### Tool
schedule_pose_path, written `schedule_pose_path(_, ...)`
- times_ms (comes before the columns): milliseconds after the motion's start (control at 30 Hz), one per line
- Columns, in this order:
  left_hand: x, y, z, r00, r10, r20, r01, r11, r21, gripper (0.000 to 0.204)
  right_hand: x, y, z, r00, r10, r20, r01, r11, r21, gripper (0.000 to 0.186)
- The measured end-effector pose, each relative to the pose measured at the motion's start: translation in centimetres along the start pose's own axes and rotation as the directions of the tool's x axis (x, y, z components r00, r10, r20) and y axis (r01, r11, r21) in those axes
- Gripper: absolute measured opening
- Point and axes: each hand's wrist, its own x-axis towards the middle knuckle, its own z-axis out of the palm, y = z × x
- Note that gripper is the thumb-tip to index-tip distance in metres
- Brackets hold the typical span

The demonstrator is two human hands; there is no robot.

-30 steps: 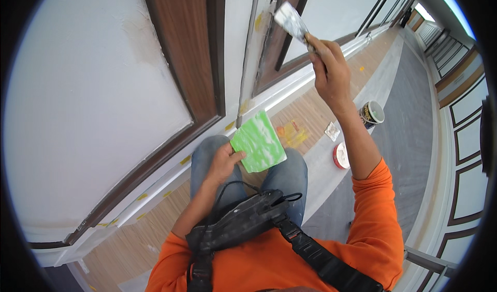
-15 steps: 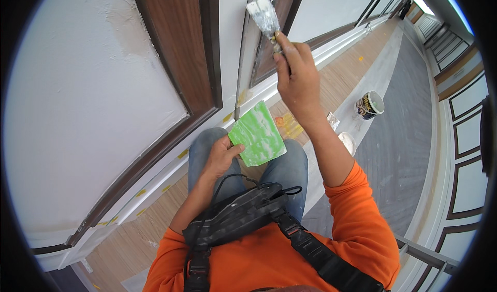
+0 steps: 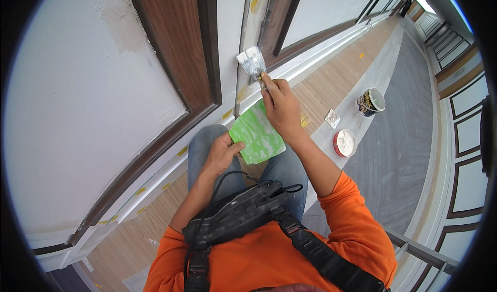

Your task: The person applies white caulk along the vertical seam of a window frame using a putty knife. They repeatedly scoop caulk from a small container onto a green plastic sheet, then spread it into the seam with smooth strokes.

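In my right hand (image 3: 283,109) is a putty knife (image 3: 251,63), its wide blade smeared with white filler. The blade lies over the narrow strip of wall (image 3: 249,30) between the two brown-framed panels; whether it touches is hard to tell. My left hand (image 3: 220,154) pinches a bright green flat board (image 3: 256,136) by its left corner, with thumb on top. White filler streaks the board, which is held over my knees. My right wrist covers part of its right edge.
To my right on the floor stand an opened red tub of white filler (image 3: 345,143) and a dark-labelled bucket (image 3: 370,102). A small smeared square (image 3: 332,118) lies near them. A brown wood panel (image 3: 178,38) with dark trim rises ahead. Grey covering (image 3: 385,141) spreads along the corridor.
My right hand has come down and slightly left with the putty knife, lower along the strip. The red tub shows fully now. My left hand and the green board have barely moved.
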Motion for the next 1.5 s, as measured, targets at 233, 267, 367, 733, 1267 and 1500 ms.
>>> schedule_pose_path(233, -0.8, 0.1, 0.2, 0.999, -0.038, 0.005, 0.036, 0.974, 0.223, 0.024, -1.5, 0.3, -0.5, 1.000, 0.021, 0.019, -0.023, 0.994, 0.105, 0.043)
schedule_pose_path(267, -0.7, 0.0, 0.2, 1.000, -0.023, -0.005, 0.024, 0.984, 0.179, 0.024, -1.1, -0.1, -1.1, 1.000, 0.008, -0.003, -0.007, 0.990, 0.140, 0.042)
schedule_pose_path(367, -0.6, -0.7, 0.3, 0.999, -0.004, -0.032, 0.007, 0.996, 0.092, 0.024, 2.2, -2.1, -3.6, 0.992, 0.014, -0.123, 0.012, 0.977, 0.214, 0.042)
schedule_pose_path(733, -0.4, -0.4, -0.1, 0.999, 0.021, -0.024, -0.018, 0.993, 0.116, 0.023, 8.8, -4.6, -4.3, 0.949, -0.131, -0.286, 0.161, 0.984, 0.082, 0.038)
schedule_pose_path(1267, -4.4, 1.4, -0.8, 0.991, -0.130, -0.021, 0.131, 0.963, 0.235, 0.027, 0.6, 0.7, 2.0, 0.996, -0.026, -0.086, 0.037, 0.991, 0.125, 0.047)
schedule_pose_path(1500, -5.5, 1.7, -1.9, 0.979, -0.102, -0.178, 0.104, 0.995, 0.005, 0.029, -3.4, 3.3, 4.3, 1.000, 0.015, 0.005, -0.016, 0.991, 0.130, 0.046)
